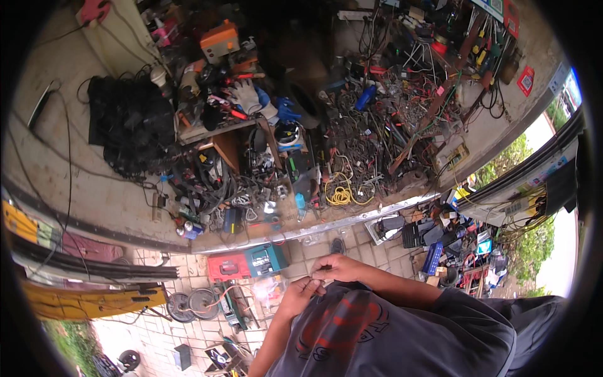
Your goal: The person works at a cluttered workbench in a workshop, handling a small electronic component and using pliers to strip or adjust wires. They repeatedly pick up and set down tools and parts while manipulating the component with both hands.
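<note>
My left hand and my right hand meet in front of my dark grey shirt. Both have their fingers curled in a pinch, the fingertips almost touching. Whatever lies between them is too small or too hidden to make out. Beyond the hands, on the paving, sit a red case and a teal case side by side. A clear plastic bag lies just left of my left hand.
A cluttered workbench spans the far side, with work gloves, a yellow cable coil and heaped wires. Round weight-like discs lie on the floor at left. Piled goods, including a blue power strip, stand at right.
</note>
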Demonstrator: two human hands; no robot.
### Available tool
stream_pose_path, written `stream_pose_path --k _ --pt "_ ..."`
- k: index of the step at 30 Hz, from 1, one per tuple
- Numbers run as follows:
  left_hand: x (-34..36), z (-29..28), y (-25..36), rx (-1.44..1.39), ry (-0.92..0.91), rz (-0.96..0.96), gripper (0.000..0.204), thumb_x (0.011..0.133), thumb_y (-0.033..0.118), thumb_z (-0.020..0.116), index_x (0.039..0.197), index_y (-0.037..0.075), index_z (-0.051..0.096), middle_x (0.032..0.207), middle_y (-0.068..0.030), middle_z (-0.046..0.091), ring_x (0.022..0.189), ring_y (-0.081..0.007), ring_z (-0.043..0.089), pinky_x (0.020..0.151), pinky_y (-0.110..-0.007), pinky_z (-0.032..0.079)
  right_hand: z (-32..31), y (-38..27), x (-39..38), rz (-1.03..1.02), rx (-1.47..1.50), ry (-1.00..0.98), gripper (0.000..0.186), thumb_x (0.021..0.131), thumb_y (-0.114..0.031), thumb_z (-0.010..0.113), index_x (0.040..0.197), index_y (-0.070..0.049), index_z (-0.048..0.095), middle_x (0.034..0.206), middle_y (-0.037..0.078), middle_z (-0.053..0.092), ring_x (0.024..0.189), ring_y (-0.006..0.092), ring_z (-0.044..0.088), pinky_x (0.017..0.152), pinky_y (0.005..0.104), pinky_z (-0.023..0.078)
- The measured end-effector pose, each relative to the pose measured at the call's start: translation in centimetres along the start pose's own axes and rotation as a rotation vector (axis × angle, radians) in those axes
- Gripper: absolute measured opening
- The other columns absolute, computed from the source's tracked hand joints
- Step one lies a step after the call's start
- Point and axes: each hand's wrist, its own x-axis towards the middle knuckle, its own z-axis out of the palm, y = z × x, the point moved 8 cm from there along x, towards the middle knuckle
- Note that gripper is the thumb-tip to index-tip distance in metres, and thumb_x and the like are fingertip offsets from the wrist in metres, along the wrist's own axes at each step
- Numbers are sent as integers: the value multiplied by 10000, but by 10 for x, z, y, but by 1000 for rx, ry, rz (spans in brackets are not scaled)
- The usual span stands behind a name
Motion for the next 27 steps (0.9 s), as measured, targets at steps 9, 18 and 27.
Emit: stream_pose_path --k 9,18,27 --pt "-45 -105 123 -54 626 123 273 962 124 515 838 -65 668 744 -101 679 731 -170 631 731 -295 485 -98 3 101 64 45 -1 252 939 -247 655 1038 -16 669 877 -1 654 774 70 562 706 251 484" --pt "110 -166 123 -135 373 110 359 1011 269 521 850 -26 647 755 -54 644 741 -131 597 733 -280 477 -126 -26 228 106 -240 84 319 909 -328 675 1037 -36 678 843 40 669 763 111 592 715 283 485" --pt "138 -270 91 -387 554 152 351 1005 262 521 830 -13 653 722 -55 645 672 -130 578 675 -279 465 -280 -178 382 -116 -376 781 329 877 -306 712 900 20 673 720 7 614 640 89 515 580 279 432"
